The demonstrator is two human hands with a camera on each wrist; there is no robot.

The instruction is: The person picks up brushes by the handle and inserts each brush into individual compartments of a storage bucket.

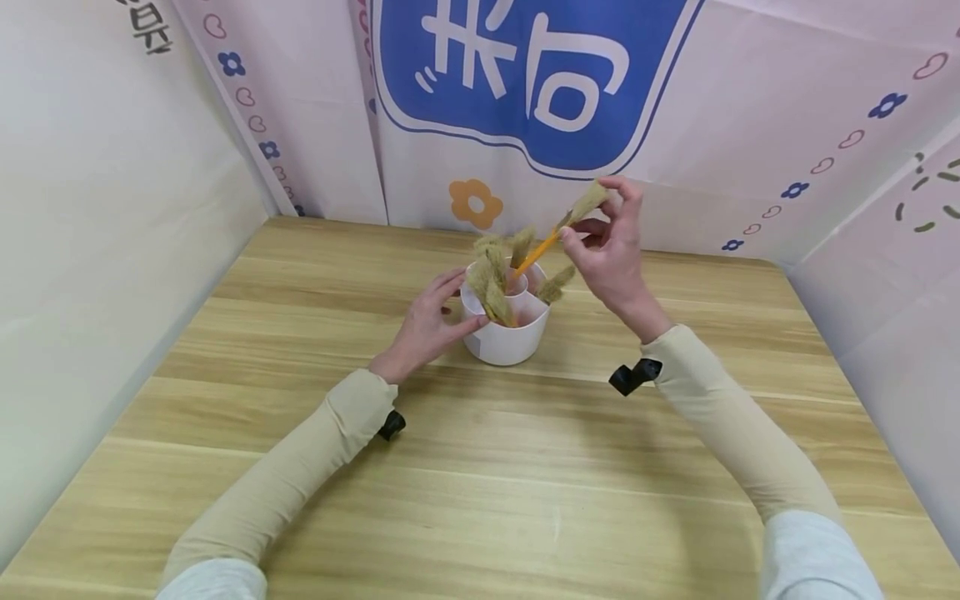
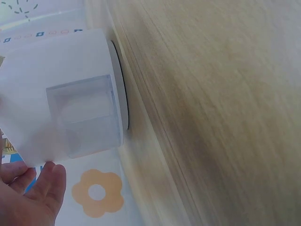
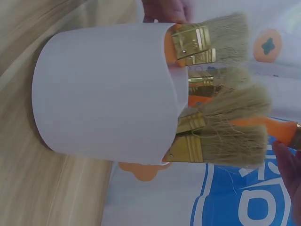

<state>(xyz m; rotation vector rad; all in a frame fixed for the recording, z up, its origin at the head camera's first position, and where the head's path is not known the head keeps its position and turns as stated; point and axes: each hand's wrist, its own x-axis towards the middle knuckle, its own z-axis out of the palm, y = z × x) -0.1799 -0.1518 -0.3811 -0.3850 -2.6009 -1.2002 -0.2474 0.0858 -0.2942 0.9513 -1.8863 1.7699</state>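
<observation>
A white round brush holder [image 1: 510, 346] with inner compartments stands upright on the table, several paintbrushes [image 3: 235, 101] in it with bristles up. My left hand [image 1: 427, 327] holds its left side, thumb at the front rim and fingers farther back. In the left wrist view those fingertips touch the white wall, which bears a clear rectangular patch [image 2: 84, 117]. Above the holder, my right hand [image 1: 617, 260] pinches a paintbrush [image 1: 542, 250] near its bristles. Its orange handle slants down to the left, the lower end inside the holder's opening.
The wood-grain table [image 1: 480, 500] reaches a printed back curtain [image 1: 315, 117] just behind the holder. White side walls [image 1: 97, 250] rise at left and right. A small black wrist camera [image 1: 633, 377] sits below each hand.
</observation>
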